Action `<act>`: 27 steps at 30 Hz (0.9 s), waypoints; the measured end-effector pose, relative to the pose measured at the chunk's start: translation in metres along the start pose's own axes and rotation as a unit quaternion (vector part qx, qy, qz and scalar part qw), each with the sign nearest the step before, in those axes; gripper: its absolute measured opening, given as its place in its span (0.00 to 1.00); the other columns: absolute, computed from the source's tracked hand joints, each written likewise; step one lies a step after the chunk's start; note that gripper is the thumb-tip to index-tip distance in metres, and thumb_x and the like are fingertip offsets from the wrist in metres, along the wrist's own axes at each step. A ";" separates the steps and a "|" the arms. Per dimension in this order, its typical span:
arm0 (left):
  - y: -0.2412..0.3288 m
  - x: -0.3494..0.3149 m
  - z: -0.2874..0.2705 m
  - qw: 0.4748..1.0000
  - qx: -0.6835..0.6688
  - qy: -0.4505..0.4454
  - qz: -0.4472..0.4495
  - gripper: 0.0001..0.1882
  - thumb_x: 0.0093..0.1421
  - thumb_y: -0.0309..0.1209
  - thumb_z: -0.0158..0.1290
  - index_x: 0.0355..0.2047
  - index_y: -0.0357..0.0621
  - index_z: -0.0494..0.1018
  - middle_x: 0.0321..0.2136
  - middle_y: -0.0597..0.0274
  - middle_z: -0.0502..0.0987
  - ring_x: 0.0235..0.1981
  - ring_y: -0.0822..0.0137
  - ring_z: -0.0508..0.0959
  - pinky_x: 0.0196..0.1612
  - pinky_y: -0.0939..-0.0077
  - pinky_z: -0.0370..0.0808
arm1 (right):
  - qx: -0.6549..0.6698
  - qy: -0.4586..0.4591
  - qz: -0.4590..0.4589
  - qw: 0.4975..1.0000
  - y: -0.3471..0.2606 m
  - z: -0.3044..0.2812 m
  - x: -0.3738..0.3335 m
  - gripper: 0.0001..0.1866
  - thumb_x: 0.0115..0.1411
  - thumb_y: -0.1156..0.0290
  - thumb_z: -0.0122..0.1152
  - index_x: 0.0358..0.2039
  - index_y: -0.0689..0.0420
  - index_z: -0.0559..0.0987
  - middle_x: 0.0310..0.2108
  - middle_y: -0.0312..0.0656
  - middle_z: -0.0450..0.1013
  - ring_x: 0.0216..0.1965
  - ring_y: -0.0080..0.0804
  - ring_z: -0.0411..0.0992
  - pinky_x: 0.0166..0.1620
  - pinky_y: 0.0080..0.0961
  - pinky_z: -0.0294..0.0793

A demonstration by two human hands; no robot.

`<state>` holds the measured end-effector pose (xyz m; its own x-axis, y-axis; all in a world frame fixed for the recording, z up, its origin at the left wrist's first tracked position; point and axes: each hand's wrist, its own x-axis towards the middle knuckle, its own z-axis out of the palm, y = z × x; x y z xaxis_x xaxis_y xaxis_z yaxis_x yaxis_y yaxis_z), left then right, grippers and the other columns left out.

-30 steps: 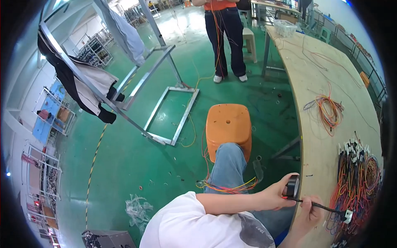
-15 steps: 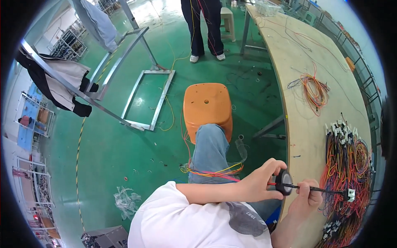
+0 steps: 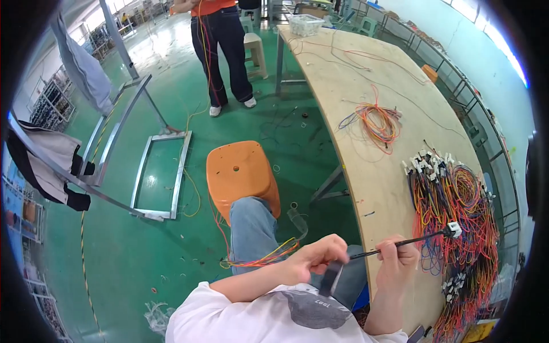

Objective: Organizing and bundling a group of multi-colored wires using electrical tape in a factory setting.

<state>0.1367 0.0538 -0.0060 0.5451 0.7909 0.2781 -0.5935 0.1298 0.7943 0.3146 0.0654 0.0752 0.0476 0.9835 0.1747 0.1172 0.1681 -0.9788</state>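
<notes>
My right hand (image 3: 398, 258) is closed on a black-wrapped cable (image 3: 420, 238), pinching it between thumb and fingers. That cable ends in a white connector (image 3: 453, 230), held above the heap on the table. My left hand (image 3: 321, 258) is at the cable's other end, fingers curled, with a roll of black tape (image 3: 330, 280) hanging at them, blurred by motion. From beneath my left forearm, yellow, red and pink wires (image 3: 260, 262) trail across my jeans-clad leg.
A heap of wire harnesses (image 3: 457, 200) with white connectors covers the right of the wooden table (image 3: 349, 166). Farther back lies a coiled bundle (image 3: 377, 124). An orange stool (image 3: 235, 171) stands ahead, a metal frame (image 3: 182, 171) left of it. Another person (image 3: 223, 57) stands beyond, holding wires.
The view has turned right and tilted up, so the scene shifts left. My left hand has moved away from my right, and the tape roll has swung from beside its fingers to below them.
</notes>
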 end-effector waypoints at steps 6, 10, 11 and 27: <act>-0.004 0.005 0.028 0.919 0.295 0.252 -0.068 0.34 0.43 0.27 0.60 0.48 0.42 0.54 0.31 0.62 0.62 0.23 0.78 0.66 0.26 0.85 0.67 | -0.001 -0.041 -0.067 0.997 0.006 0.007 -0.010 0.07 0.50 0.74 0.58 0.19 0.63 0.74 0.18 0.36 0.67 0.18 0.18 0.62 0.21 0.12 0.57; -0.002 0.011 0.025 0.941 0.184 0.248 -0.136 0.34 0.44 0.26 0.58 0.50 0.42 0.53 0.36 0.54 0.68 0.18 0.77 0.66 0.22 0.84 0.65 | 0.039 -0.021 -0.052 0.998 0.001 0.008 -0.015 0.07 0.50 0.75 0.56 0.19 0.63 0.74 0.18 0.36 0.67 0.18 0.17 0.62 0.21 0.12 0.57; -0.003 0.012 0.024 0.961 0.026 0.211 -0.176 0.32 0.46 0.25 0.57 0.49 0.42 0.54 0.35 0.56 0.70 0.15 0.78 0.64 0.17 0.83 0.62 | 0.025 -0.015 -0.053 0.998 0.002 0.005 -0.014 0.06 0.51 0.76 0.55 0.19 0.63 0.74 0.17 0.36 0.67 0.18 0.17 0.61 0.21 0.12 0.57; 0.000 0.007 0.029 0.965 0.197 0.160 -0.067 0.08 0.48 0.20 0.53 0.30 0.38 0.68 0.21 0.71 0.61 0.20 0.83 0.60 0.22 0.89 0.57 | 0.082 -0.001 0.027 0.996 -0.001 0.001 0.002 0.06 0.51 0.78 0.51 0.20 0.64 0.74 0.19 0.38 0.69 0.19 0.17 0.62 0.22 0.12 0.58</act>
<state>0.1577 0.0418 0.0114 0.3543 0.9347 0.0274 -0.2249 0.0567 0.9727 0.3138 0.0669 0.0765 0.0473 0.9914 0.1219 -0.0495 0.1242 -0.9910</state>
